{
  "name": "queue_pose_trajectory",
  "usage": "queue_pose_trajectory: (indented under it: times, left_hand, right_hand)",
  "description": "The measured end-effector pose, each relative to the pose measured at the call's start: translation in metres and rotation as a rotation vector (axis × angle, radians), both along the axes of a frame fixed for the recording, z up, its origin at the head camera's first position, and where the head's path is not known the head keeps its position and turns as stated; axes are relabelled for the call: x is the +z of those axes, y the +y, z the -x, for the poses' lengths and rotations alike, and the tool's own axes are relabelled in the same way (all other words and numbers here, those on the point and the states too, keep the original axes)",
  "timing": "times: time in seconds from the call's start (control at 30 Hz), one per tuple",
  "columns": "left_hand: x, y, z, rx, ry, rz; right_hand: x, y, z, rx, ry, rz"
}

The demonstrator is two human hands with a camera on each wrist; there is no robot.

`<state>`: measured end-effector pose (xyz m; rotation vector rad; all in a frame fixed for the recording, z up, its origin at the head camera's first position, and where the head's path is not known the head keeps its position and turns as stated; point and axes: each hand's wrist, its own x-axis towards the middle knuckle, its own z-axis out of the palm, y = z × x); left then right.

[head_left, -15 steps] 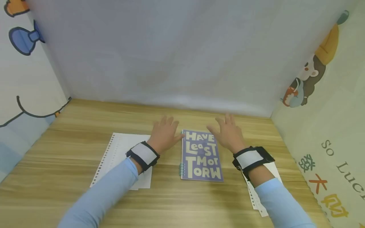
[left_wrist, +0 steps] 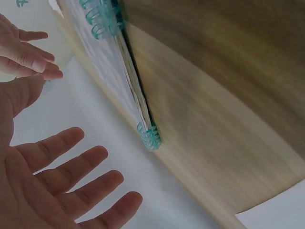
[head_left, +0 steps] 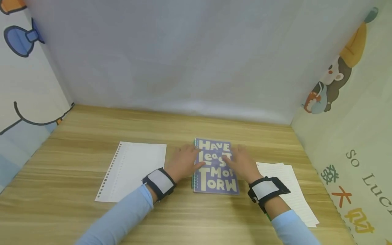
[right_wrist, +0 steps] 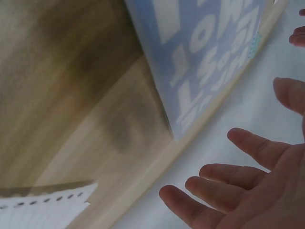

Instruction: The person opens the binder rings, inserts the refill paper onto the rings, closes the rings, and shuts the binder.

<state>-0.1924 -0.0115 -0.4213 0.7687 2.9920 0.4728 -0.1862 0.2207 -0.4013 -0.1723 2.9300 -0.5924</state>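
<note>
Purple notebook (head_left: 216, 166), lettering (head_left: 215, 173) partly hidden, left fingers (left_wrist: 78, 168), right fingers (right_wrist: 214, 192) outspread

The left hand (head_left: 181, 162) and right hand (head_left: 245, 166) have neared the notebook (head_left: 215, 177).

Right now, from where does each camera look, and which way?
Head: head-worn, looking forward and down; purple rectangular notebook, left hand, right hand, light-blue sleeves show.
Left wrist: wrist-worn, facing the notebook's teal rings; both hands' fingers.
Right wrist: wrist-worn, facing the notebook's cover; both hands' fingers.
Wrist views share the notebook.
</note>
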Motion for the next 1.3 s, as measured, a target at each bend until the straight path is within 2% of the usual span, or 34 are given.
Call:
queue_pose_trajectory:
  times: [0.23, 0.4, 0.53, 0.7, 0.87, 1.0, 1.2, 1.3]
  left_hand:
    - [-0.016, 0.006, -0.01, -0.114, -0.024, 0.003]
    - [-0.022, 0.01, -0.019, -0.243, 0.021, 0.005]
    - [-0.022, 0.011, -0.025, -0.329, 0.047, 0.042]
    - [-0.015, 0.013, -0.03, -0.347, 0.044, 0.124]
    - [-0.01, 0.013, -0.034, -0.371, 0.081, 0.146]
    - [-0.012, 0.012, -0.035, -0.393, 0.105, 0.144]
    - [-0.019, 0.011, -0.034, -0.442, 0.203, 0.169]
    - [-0.02, 0.009, -0.033, -0.454, 0.219, 0.15]
  right_hand:
    - [-0.019, 0.0, -0.011, -0.038, -0.066, 0.046]
    - [-0.027, 0.001, -0.014, -0.031, -0.07, 0.037]
    - [-0.03, 0.001, -0.014, -0.037, -0.067, 0.018]
    - [-0.028, 0.0, -0.011, -0.03, -0.047, 0.004]
    - [-0.028, 0.0, -0.009, -0.029, -0.048, 0.012]
    - [-0.028, 0.003, -0.01, -0.041, -0.062, 0.042]
    - [-0.029, 0.01, -0.008, -0.047, -0.078, 0.098]
    - [-0.03, 0.016, -0.008, -0.053, -0.066, 0.129]
